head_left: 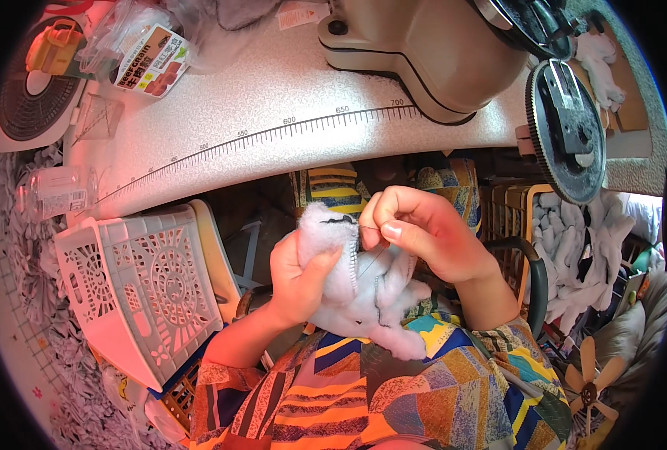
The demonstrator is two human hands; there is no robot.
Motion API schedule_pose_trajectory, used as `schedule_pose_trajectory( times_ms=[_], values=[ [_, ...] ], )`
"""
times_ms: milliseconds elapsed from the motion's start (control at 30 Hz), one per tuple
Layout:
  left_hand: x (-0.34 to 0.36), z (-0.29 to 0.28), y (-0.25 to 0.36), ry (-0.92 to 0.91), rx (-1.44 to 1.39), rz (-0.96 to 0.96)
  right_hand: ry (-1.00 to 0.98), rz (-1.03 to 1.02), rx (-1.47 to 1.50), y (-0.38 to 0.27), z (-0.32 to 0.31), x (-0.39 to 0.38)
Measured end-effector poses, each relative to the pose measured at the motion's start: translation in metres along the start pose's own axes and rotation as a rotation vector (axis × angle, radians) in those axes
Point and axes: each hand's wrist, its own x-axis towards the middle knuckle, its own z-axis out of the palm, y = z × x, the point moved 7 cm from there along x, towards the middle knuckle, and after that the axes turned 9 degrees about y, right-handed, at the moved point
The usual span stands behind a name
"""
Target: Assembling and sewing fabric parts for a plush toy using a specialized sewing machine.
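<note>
A white fluffy plush toy piece (371,300) rests above my lap, with stitched seams and a dark stitched edge near its top. My left hand (297,274) is closed around its upper left part, thumb pressed on the fabric beside the seam. At the dark edge my right hand (431,232) is closed in a pinch. A fine dark line, a sewing needle or thread, runs between those fingertips and the plush; which of the two I cannot tell.
Ahead is a pale table (221,127) with a printed ruler scale and a beige machine (416,52) with a black toothed wheel (566,127). A white plastic basket (142,292) stands at left. Plush pieces (573,255) fill a crate at right, near a small fan (590,390).
</note>
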Motion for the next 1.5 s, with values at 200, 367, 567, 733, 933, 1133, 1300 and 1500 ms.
schedule_pose_trajectory(
  times_ms=[200,367,567,733,933,1133,1300,1500],
  values=[
    [0.001,0.003,-0.003,-0.009,-0.033,-0.042,-0.061,0.005,0.26,0.01,-0.002,0.003],
    [0.003,-0.009,-0.014,0.143,-0.152,-0.144,0.127,0.018,0.377,-0.007,-0.023,0.002],
    [0.009,-0.022,-0.009,0.235,-0.242,-0.143,0.419,-0.13,-0.021,-0.025,-0.077,-0.018],
    [0.009,-0.014,-0.016,0.126,-0.201,-0.165,0.199,-0.35,-0.735,-0.035,-0.03,-0.018],
    [0.007,-0.01,-0.006,0.165,-0.104,-0.071,0.028,-0.406,-0.721,-0.003,0.021,-0.008],
    [0.009,-0.016,-0.01,0.119,-0.155,-0.08,0.056,-0.538,-0.9,-0.022,0.018,-0.012],
    [0.009,-0.017,-0.013,0.09,-0.211,-0.111,0.05,-0.348,-0.655,-0.024,-0.001,-0.015],
    [0.009,-0.025,-0.016,0.08,-0.179,-0.077,0.308,-0.219,-0.39,-0.003,-0.05,-0.021]
  ],
)
